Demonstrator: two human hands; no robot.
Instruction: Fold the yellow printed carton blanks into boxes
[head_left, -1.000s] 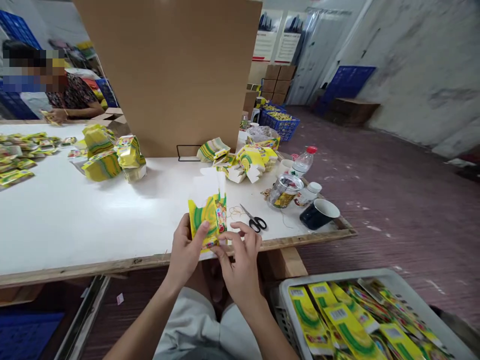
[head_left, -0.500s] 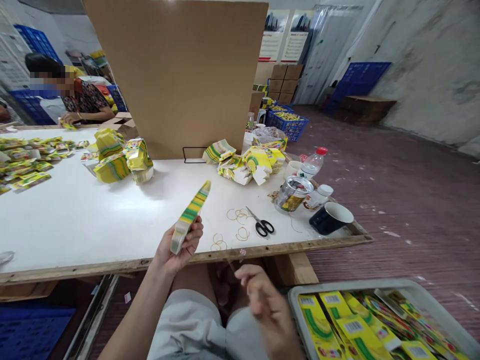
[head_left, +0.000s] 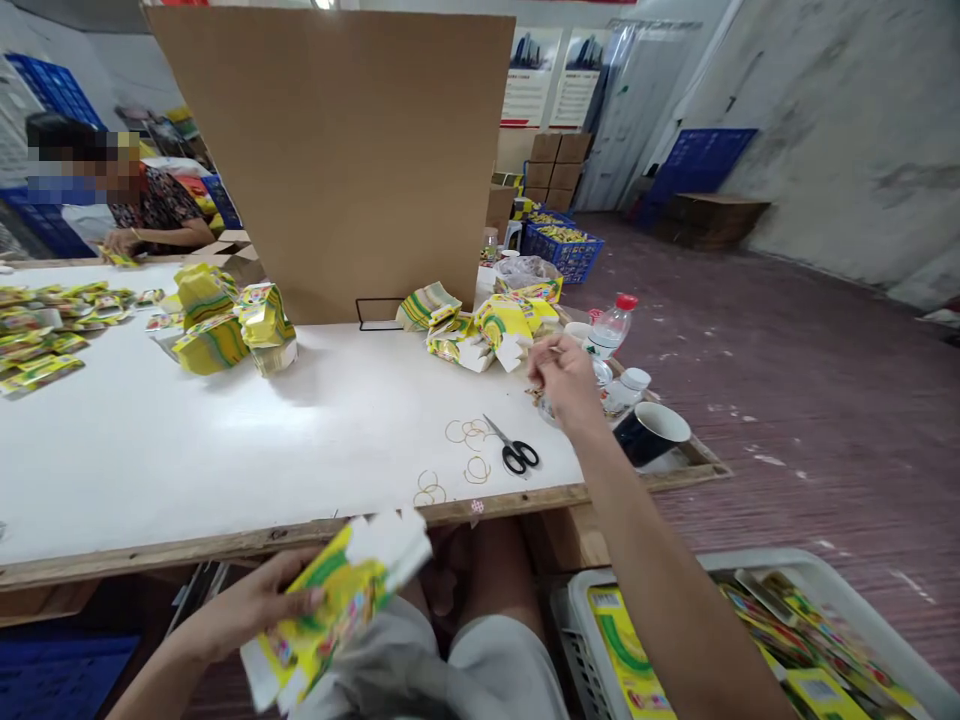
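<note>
My left hand (head_left: 274, 600) grips flat yellow-green cartons (head_left: 352, 580) above my lap, below the table's front edge; their white flaps point up and right. Over the table's right side, my right hand (head_left: 566, 380) has its fingers pinched together. Whether anything is between them I cannot make out. It is in front of a clear jar (head_left: 547, 408), hiding most of it. Black-handled scissors (head_left: 519, 456) lie nearer me, with several thin rubber bands (head_left: 477, 469) to their left. More carton bundles (head_left: 499, 325) are heaped behind my right hand.
A dark mug (head_left: 651, 434), a white-capped bottle (head_left: 626, 388) and a red-capped bottle (head_left: 611, 325) stand at the right edge. A tall cardboard sheet (head_left: 337, 160) rises at the back. More bundles (head_left: 214, 330) stand left. A basket (head_left: 799, 562) of cartons is at lower right. A co-worker (head_left: 157, 210) sits far left.
My left hand has lowered the cartons from over the table edge towards my lap, turning their printed face up. My right hand has moved from above my lap up and forward to the jar.
</note>
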